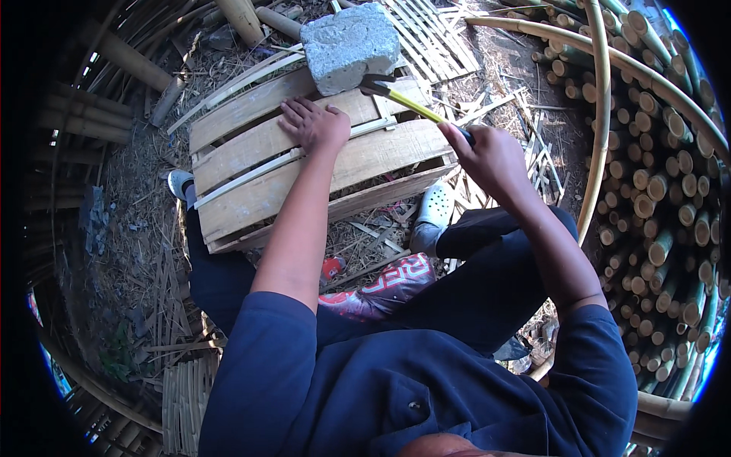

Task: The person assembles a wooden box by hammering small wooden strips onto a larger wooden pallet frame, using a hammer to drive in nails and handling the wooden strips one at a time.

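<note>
My left hand (pixel 316 126) lies flat with its fingers spread on a slatted wooden crate (pixel 263 186), just in front of a rough grey concrete block (pixel 350 46). A thin pale strip (pixel 255 174) runs lengthwise over the crate's boards and passes beneath my left wrist. My right hand (pixel 493 160) is closed round the grip of a hammer (pixel 415 105) with a yellow handle. The dark hammer head hangs over the crate's far right part, close to the block's lower right corner. Whether it touches anything I cannot tell.
Stacked bamboo poles (pixel 655 183) fill the right side behind a bent bamboo rail (pixel 601 114). A slatted bamboo panel (pixel 434 38) lies beyond the crate. Split slivers and straw cover the ground. My legs flank the crate, with a red printed bag (pixel 388 289) between them.
</note>
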The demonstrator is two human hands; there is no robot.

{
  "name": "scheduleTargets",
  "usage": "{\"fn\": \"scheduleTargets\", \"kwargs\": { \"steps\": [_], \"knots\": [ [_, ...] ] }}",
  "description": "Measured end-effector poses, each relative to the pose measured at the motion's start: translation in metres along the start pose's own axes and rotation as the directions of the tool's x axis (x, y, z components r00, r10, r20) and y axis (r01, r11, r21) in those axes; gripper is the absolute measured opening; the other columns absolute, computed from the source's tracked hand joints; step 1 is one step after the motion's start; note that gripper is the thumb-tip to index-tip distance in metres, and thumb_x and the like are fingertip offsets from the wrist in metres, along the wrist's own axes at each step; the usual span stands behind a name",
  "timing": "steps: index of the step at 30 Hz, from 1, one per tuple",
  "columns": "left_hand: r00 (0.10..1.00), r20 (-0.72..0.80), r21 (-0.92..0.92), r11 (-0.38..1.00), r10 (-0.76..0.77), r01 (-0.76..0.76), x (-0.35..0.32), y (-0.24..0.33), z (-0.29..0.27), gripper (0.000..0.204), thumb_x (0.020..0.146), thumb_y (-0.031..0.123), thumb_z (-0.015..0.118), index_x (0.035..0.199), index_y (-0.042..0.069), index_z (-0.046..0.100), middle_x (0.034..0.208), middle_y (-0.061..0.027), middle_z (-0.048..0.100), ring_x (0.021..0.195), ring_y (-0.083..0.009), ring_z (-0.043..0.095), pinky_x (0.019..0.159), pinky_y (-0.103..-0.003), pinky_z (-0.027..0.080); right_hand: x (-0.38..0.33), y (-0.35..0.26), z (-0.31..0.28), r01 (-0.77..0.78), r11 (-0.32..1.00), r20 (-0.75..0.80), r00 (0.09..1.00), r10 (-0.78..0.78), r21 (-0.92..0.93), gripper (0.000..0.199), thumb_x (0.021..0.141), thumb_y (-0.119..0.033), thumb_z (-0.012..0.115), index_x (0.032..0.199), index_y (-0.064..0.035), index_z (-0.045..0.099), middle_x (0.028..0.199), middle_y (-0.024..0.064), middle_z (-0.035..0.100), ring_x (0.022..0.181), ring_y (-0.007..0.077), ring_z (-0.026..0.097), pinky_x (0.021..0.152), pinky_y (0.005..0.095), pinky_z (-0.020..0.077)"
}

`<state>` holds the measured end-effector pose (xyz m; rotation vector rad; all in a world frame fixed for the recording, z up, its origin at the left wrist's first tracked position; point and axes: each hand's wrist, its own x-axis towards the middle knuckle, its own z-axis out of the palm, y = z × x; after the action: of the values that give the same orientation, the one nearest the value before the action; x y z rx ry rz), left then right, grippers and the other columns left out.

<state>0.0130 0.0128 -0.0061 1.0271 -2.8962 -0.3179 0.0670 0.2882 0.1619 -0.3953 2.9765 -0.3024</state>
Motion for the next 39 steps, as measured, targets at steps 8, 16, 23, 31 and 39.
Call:
{"fn": "scheduleTargets", "kwargs": {
  "steps": [8,16,23,31,39],
  "knots": [
    [1.0,-0.016,0.01,1.0,0.012,-0.012,0.002,-0.002,0.002,0.081,0.099,0.038,0.039,0.159,-0.011,0.013,0.169,-0.0267,0.01,0.159,-0.0362,0.001,0.126,-0.055,-0.004,0.0,0.0,0.006,-0.028,0.999,0.049,0.998,0.03,-0.035,0.078,0.098,-0.069,0.05,0.066,0.0003,0.068,0.057,0.0189,0.061,0.056,0.0364,0.066,0.056,0.0494,0.0518],
    [1.0,0.007,0.021,1.0,0.006,-0.006,0.0,0.006,0.002,0.082,0.098,0.038,0.039,0.16,-0.01,0.013,0.17,-0.0254,0.01,0.159,-0.036,0.002,0.126,-0.055,-0.003,0.005,0.007,0.019,-0.013,0.997,0.073,0.997,0.019,-0.075,0.076,0.098,-0.067,0.053,0.065,0.0004,0.068,0.057,0.0196,0.062,0.055,0.0377,0.066,0.053,0.0489,0.0515],
    [0.999,-0.032,0.025,1.0,0.003,-0.002,0.0,0.003,0.006,0.08,0.098,0.037,0.039,0.16,-0.008,0.015,0.17,-0.0249,0.011,0.159,-0.0359,0.001,0.126,-0.055,-0.002,-0.001,-0.007,0.008,0.007,1.0,-0.031,0.999,-0.006,0.013,0.075,0.098,-0.066,0.053,0.065,-0.0014,0.069,0.055,0.0182,0.061,0.053,0.0369,0.065,0.052,0.0474,0.051],
    [1.0,-0.02,0.025,1.0,-0.002,0.002,0.0,0.003,0.004,0.08,0.098,0.037,0.04,0.16,-0.008,0.015,0.17,-0.0255,0.01,0.159,-0.0363,0.002,0.126,-0.056,-0.002,-0.002,-0.017,-0.009,0.011,0.998,-0.053,0.999,-0.007,0.065,0.079,0.097,-0.069,0.052,0.067,0.0022,0.07,0.058,0.0228,0.062,0.058,0.0433,0.066,0.058,0.0512,0.0528],
    [1.0,-0.008,0.035,0.999,-0.003,0.003,-0.001,0.001,0.005,0.08,0.098,0.037,0.039,0.16,-0.008,0.015,0.17,-0.0252,0.01,0.159,-0.0365,0.002,0.126,-0.056,-0.002,-0.001,-0.016,-0.011,0.019,1.0,-0.052,0.998,-0.019,-0.009,0.079,0.099,-0.066,0.05,0.061,0.0004,0.066,0.055,0.0185,0.061,0.055,0.0375,0.065,0.054,0.0472,0.0516]
  ]
}}
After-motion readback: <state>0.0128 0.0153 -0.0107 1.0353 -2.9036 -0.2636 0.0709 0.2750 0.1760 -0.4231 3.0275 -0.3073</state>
